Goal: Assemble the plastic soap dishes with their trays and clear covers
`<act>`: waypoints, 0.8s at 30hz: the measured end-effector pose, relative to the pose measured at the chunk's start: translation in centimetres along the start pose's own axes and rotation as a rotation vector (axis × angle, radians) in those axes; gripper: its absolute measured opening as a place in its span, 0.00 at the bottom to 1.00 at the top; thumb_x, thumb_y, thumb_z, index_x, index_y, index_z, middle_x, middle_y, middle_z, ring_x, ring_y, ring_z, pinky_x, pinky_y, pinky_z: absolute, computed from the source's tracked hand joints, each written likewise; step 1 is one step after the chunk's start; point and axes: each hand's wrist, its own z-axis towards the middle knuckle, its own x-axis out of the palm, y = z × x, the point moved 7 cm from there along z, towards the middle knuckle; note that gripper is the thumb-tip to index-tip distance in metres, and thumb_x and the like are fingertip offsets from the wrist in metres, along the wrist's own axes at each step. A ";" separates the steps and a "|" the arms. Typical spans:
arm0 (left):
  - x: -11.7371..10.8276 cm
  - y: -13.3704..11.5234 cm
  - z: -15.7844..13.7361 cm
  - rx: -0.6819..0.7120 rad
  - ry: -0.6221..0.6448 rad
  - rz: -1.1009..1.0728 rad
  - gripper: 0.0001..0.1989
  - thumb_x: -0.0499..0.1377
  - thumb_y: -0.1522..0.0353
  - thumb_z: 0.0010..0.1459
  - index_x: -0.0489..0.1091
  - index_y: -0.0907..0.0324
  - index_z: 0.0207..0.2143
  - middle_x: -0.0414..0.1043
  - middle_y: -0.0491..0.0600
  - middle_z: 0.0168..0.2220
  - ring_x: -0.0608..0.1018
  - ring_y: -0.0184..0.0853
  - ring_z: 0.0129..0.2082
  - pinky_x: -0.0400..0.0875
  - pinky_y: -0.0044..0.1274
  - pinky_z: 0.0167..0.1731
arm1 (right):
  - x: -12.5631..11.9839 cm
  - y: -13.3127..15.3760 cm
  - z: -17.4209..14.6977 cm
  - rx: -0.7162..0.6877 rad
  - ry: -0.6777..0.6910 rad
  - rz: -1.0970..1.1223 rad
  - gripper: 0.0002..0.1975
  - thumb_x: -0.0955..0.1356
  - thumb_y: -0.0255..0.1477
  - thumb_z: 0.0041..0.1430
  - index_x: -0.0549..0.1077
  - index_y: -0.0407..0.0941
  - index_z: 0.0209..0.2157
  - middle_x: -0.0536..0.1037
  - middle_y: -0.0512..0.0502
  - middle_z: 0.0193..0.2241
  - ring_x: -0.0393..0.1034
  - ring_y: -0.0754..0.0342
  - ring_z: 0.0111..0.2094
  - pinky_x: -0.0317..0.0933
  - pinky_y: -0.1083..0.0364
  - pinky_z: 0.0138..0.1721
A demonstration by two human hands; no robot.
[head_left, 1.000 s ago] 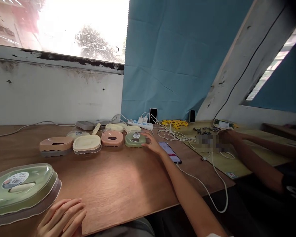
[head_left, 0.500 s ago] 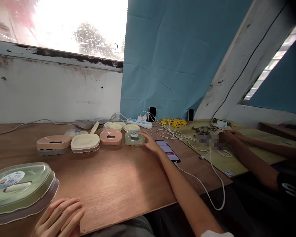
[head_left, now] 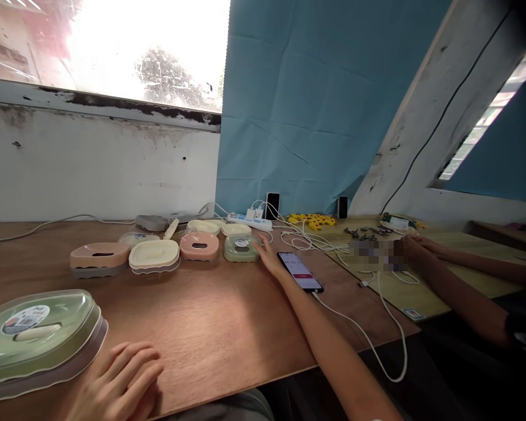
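My right hand [head_left: 269, 256] reaches across the table to the right end of a small green plastic box part [head_left: 241, 252] with a clear cover and a round label. The fingers are stretched out beside its edge; whether the fingertips touch it I cannot tell. My left hand [head_left: 125, 374] rests at the table's front edge, fingers loosely bent and nothing in them. Left of it lies a large green box with a clear cover [head_left: 76, 310], stacked on a grey part. A phone [head_left: 301, 272] with a lit screen lies just right of my right hand.
Orange [head_left: 81, 257] and cream [head_left: 153, 252] box parts stand near another orange part [head_left: 199, 248]. Behind are a power strip [head_left: 249, 221], white cables [head_left: 319, 242] and yellow pieces [head_left: 311, 220]. At right, another person's arms [head_left: 456, 280] work over a lighter board [head_left: 469, 240].
My right hand has shifted slightly to the right along the green box part's end. My left hand's fingers have bent a little more. The view has moved slightly.
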 end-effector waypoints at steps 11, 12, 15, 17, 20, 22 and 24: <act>6.5 6.2 8.5 -0.199 0.574 0.509 0.13 0.55 0.79 0.54 0.71 0.63 0.42 0.73 0.57 0.45 0.73 0.43 0.48 0.64 0.34 0.47 | 0.3 -0.3 -0.7 0.196 -0.031 0.138 0.23 0.67 0.33 0.59 0.62 0.44 0.55 0.71 0.42 0.49 0.67 0.48 0.48 0.58 0.45 0.52; 6.8 7.0 8.9 -0.231 0.584 0.555 0.14 0.56 0.79 0.54 0.70 0.65 0.44 0.72 0.58 0.46 0.72 0.44 0.49 0.65 0.35 0.47 | 0.3 -0.3 -0.8 0.224 -0.030 0.159 0.24 0.68 0.34 0.58 0.62 0.45 0.55 0.72 0.43 0.47 0.68 0.48 0.47 0.60 0.46 0.50; 7.9 8.8 9.8 -0.306 0.610 0.671 0.14 0.58 0.71 0.59 0.67 0.65 0.48 0.70 0.55 0.48 0.72 0.42 0.48 0.67 0.36 0.47 | 0.2 -0.3 -1.1 0.313 -0.024 0.213 0.23 0.69 0.34 0.57 0.64 0.45 0.53 0.73 0.44 0.44 0.70 0.50 0.43 0.63 0.48 0.45; 8.5 9.7 10.0 -0.344 0.624 0.724 0.13 0.57 0.67 0.61 0.67 0.63 0.46 0.70 0.52 0.47 0.74 0.39 0.45 0.69 0.36 0.45 | 0.0 -0.3 -1.3 0.366 -0.014 0.243 0.21 0.67 0.34 0.59 0.64 0.43 0.53 0.73 0.44 0.43 0.70 0.51 0.40 0.65 0.48 0.43; 9.0 10.9 10.3 -0.397 0.632 0.772 0.12 0.57 0.65 0.61 0.68 0.63 0.44 0.71 0.51 0.43 0.75 0.37 0.42 0.71 0.34 0.42 | -0.1 -0.2 -1.7 0.425 0.011 0.290 0.18 0.66 0.34 0.62 0.65 0.42 0.51 0.72 0.44 0.43 0.70 0.52 0.39 0.66 0.49 0.41; 9.1 11.6 10.4 -0.433 0.628 0.791 0.11 0.57 0.65 0.62 0.68 0.63 0.44 0.72 0.50 0.42 0.76 0.36 0.41 0.72 0.34 0.41 | 0.0 0.0 -2.0 0.445 0.028 0.327 0.16 0.66 0.33 0.62 0.67 0.41 0.49 0.72 0.44 0.42 0.70 0.53 0.39 0.67 0.50 0.40; 8.9 12.0 10.4 -0.463 0.617 0.801 0.11 0.57 0.65 0.62 0.69 0.63 0.43 0.72 0.50 0.42 0.76 0.36 0.40 0.72 0.33 0.40 | 0.2 0.3 -2.2 0.455 0.039 0.375 0.14 0.66 0.33 0.63 0.68 0.41 0.48 0.72 0.45 0.41 0.70 0.54 0.38 0.68 0.51 0.38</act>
